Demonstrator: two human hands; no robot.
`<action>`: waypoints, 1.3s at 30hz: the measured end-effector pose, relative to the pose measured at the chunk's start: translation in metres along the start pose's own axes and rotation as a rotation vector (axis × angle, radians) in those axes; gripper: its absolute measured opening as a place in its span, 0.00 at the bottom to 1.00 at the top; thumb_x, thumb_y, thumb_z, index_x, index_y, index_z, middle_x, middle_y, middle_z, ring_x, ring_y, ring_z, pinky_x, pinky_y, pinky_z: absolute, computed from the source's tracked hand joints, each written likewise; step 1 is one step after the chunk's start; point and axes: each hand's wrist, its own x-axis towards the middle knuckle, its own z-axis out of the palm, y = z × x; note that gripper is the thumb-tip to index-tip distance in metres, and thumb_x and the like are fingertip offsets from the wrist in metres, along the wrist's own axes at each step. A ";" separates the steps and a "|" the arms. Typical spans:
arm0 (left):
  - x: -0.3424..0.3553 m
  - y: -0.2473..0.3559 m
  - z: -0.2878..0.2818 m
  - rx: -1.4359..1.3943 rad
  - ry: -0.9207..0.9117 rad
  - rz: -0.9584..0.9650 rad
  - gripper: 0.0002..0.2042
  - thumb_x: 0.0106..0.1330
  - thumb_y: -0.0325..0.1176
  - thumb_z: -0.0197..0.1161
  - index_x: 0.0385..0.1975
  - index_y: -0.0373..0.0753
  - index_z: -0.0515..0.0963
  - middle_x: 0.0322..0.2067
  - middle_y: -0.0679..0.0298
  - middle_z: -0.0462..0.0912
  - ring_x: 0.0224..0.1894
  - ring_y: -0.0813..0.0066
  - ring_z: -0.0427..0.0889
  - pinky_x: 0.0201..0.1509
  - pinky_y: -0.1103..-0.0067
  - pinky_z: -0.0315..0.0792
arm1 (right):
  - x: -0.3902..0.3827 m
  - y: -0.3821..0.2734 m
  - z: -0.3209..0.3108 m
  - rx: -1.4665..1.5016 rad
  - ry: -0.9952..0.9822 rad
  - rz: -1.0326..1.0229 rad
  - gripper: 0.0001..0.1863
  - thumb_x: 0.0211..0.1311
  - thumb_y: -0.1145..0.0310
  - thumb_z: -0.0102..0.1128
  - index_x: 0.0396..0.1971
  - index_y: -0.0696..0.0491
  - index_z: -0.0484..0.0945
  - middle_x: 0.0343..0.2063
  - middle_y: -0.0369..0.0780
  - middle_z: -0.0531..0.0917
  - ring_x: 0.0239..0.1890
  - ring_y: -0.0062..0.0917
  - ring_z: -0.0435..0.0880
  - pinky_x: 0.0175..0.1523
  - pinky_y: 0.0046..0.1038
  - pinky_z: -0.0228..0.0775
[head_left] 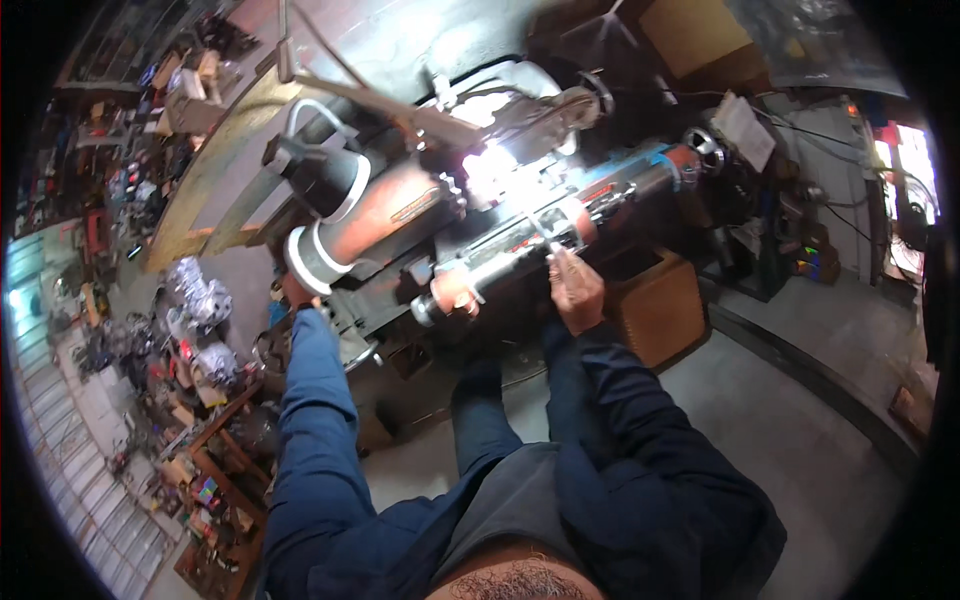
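Note:
In front of me stands a large orange and grey lathe-like machine (390, 212), with a bright light over its middle. My right hand (577, 290) is raised at the front of its carriage (565, 225), fingers drawn together at a small part. What they pinch is too small and blurred to name. My left hand (294, 290) reaches to the machine's left end, beside a white-rimmed drum (312, 262). Most of that hand's fingers are hidden. A lever (362, 357) with a pale end sticks out below it.
A handwheel (704, 150) sits at the machine's right end. Under the right side is a tan box-like panel (655, 310). Metal castings (200, 295) and cluttered parts fill the left. A dark raised rail (800, 365) crosses the floor at right. Papers (745, 132) lean at the back right.

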 end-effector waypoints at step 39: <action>0.010 0.069 -0.077 -0.292 -0.043 -0.334 0.14 0.64 0.44 0.52 0.34 0.42 0.81 0.35 0.52 0.84 0.40 0.49 0.83 0.42 0.58 0.76 | 0.041 0.016 0.020 2.534 -0.202 1.578 0.18 0.75 0.61 0.35 0.26 0.53 0.67 0.18 0.33 0.72 0.12 0.16 0.70 0.12 0.18 0.64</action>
